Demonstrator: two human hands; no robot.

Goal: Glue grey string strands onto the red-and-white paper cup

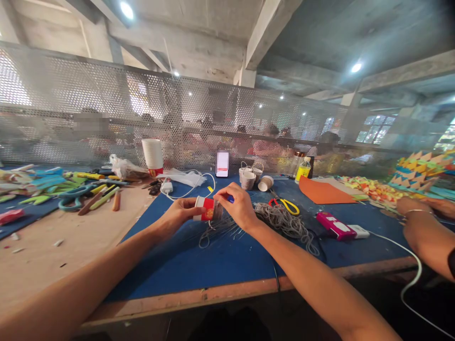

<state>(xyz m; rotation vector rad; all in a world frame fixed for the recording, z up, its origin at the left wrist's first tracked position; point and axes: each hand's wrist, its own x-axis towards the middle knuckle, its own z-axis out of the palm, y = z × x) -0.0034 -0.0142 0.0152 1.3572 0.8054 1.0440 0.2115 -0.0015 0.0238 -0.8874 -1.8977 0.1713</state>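
Observation:
My left hand (184, 210) is closed around a red and white paper cup (207, 208), which lies on its side above the blue table mat. Grey cord seems to be wound round the cup's right end. There, my right hand (236, 204) is closed in a pinch against the cup; a small bright blue patch shows at its fingers, and what they hold I cannot make out. Loose grey cord (284, 219) lies in a tangled heap to the right, with a strand running below the cup.
Behind stand several cord-wrapped cups (248, 178), a phone (222, 165) and a stack of paper cups (152, 154). Yellow-handled scissors (290, 207), a magenta box (335, 226) and orange paper (325, 190) lie right. Tools (76, 196) crowd the left. A co-worker's arms (426, 227) reach in at right.

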